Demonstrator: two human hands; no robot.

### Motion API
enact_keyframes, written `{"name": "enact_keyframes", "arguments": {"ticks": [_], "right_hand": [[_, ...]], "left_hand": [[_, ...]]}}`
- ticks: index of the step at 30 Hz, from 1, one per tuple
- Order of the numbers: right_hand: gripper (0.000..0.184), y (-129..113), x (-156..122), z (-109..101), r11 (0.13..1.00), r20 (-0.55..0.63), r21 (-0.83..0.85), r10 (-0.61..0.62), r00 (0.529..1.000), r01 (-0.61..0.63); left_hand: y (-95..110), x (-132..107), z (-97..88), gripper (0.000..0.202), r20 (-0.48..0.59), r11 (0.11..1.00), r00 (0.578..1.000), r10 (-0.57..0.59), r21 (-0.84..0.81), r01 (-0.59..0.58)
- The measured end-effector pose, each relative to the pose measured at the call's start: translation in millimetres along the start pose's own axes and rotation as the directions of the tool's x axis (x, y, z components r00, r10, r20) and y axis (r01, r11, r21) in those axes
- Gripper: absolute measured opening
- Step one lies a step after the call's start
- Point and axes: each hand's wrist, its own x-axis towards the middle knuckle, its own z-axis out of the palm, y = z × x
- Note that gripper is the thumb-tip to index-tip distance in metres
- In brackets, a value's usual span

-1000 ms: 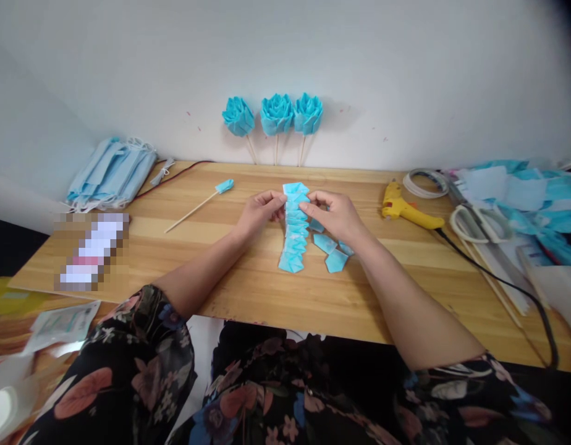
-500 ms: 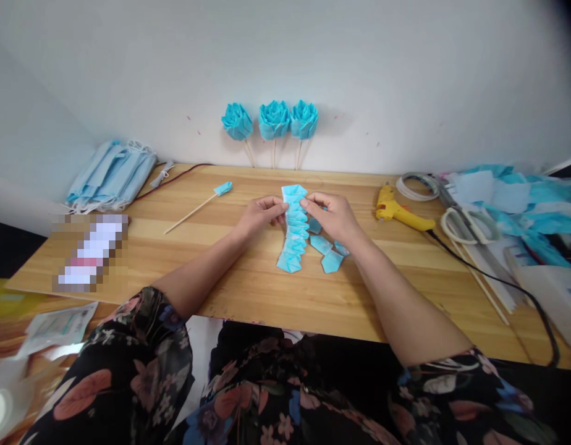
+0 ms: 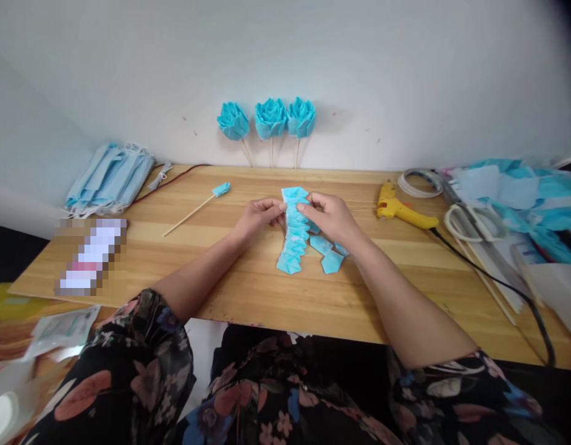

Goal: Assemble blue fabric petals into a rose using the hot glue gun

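Note:
A pleated strip of blue mask fabric (image 3: 295,238) runs lengthwise in front of me, its edges zigzagged. My left hand (image 3: 262,216) pinches its left edge near the upper end. On the opposite edge, my right hand (image 3: 329,213) grips the strip with thumb and fingers. Partly under the right hand lie several cut blue petal pieces (image 3: 332,261). To the left, a thin stick (image 3: 188,216) with a small blue bud (image 3: 221,189) at its tip rests on the table.
Three blue fabric flowers (image 3: 271,118) on sticks lean against the wall. A stack of masks (image 3: 109,179) and a blurred-out phone (image 3: 91,256) are at left. On the right lie a yellow glue gun (image 3: 403,209) with a black cord, scissors (image 3: 473,222), a white coil (image 3: 421,183) and blue scraps (image 3: 526,191).
My right thumb has slid slightly left and down over the strip. The pleats in its lower part look bunched a little closer. The camera view has shifted slightly.

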Motion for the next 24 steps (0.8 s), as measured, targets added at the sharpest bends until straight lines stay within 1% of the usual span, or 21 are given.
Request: {"name": "enact_keyframes", "arguments": {"ticks": [6, 10, 12, 16, 18, 24], "right_hand": [[0.031, -3.3, -1.8, -0.8, 0.999, 0.034, 0.034, -0.002, 0.999, 0.001], [0.033, -1.7, -0.5, -3.6, 0.993, 0.048, 0.115, -0.024, 0.999, 0.018], [0.034, -0.1, 1.0, -5.7, 0.985, 0.009, 0.169, -0.021, 1.000, 0.019], [0.036, 0.5, 2.5, -8.2, 0.969, -0.110, 0.246, 0.003, 0.994, 0.024], [0.036, -0.3, 2.0, -7.2, 0.961, -0.129, 0.274, 0.011, 0.992, 0.025], [0.040, -0.2, -0.2, 1.7, 0.933, -0.125, 0.360, 0.051, 0.991, -0.002]], "left_hand": [[-0.1, -0.7, -0.6, 0.035, 0.020, 0.999, 1.000, -0.014, -0.030, 0.014], [-0.4, -0.8, -1.7, 0.033, 0.016, 0.996, 1.000, -0.025, -0.083, 0.026], [-1.3, -0.4, -2.7, 0.033, 0.006, 0.994, 1.000, -0.030, -0.107, 0.030], [-3.7, 0.4, -3.5, 0.033, 0.000, 0.994, 1.000, -0.029, -0.108, 0.029], [-3.9, 0.1, -3.2, 0.034, 0.006, 0.996, 1.000, -0.024, -0.088, 0.024], [0.4, -1.9, -3.1, 0.041, 0.056, 0.999, 0.998, 0.000, 0.035, -0.002]]}}
